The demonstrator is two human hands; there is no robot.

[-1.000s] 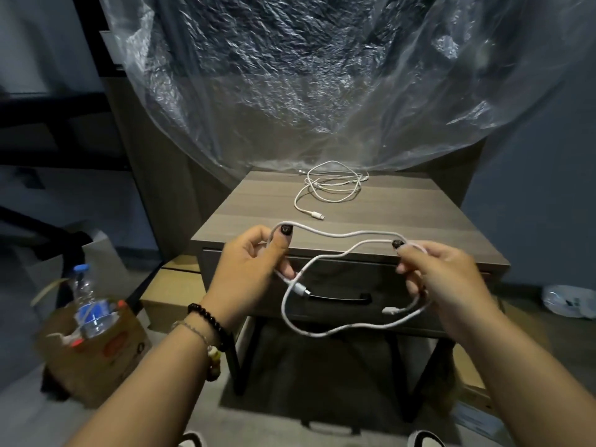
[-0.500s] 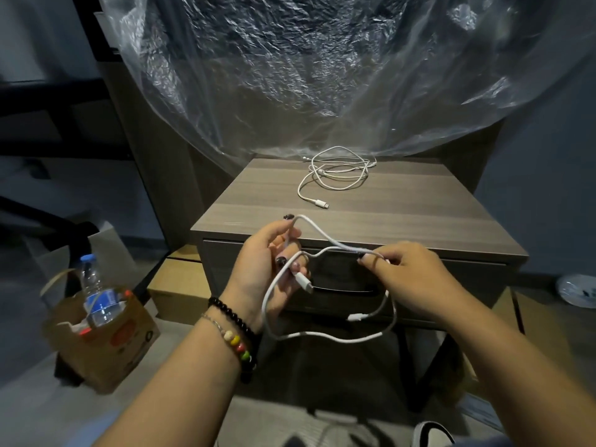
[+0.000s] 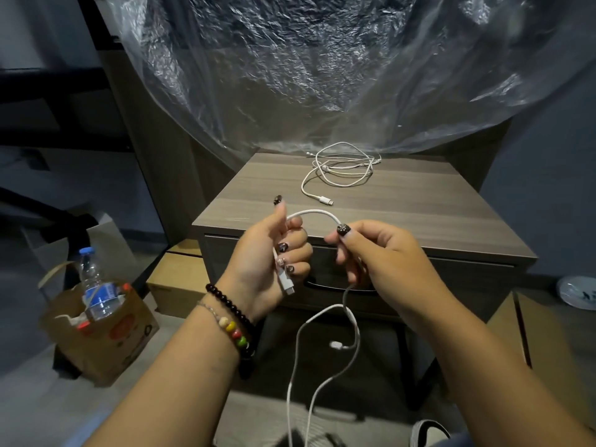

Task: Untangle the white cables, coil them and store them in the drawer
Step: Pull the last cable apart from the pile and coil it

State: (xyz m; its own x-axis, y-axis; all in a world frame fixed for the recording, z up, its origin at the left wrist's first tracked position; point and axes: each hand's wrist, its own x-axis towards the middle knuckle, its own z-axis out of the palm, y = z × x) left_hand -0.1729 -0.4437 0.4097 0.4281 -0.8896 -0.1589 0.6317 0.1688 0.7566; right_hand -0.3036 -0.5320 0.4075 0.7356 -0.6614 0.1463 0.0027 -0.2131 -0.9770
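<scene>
I hold one white cable in front of the nightstand. My left hand grips it with curled fingers, and its plug end sticks out below the palm. My right hand pinches the same cable between thumb and fingers. A short arc of cable spans the two hands, and a long loop hangs below my right hand toward the floor. A second white cable lies loosely looped at the back of the nightstand top. The drawer under the top is shut, its dark handle partly hidden behind my hands.
Crinkled clear plastic sheeting hangs over the back of the nightstand. A brown paper bag with a water bottle stands on the floor at left. Cardboard boxes sit beside the nightstand, and a white plate lies on the floor at far right.
My hands have drawn closer together, shortening the span of cable between them. The wide loop that hung between them now drops as a long loop below my right hand.
</scene>
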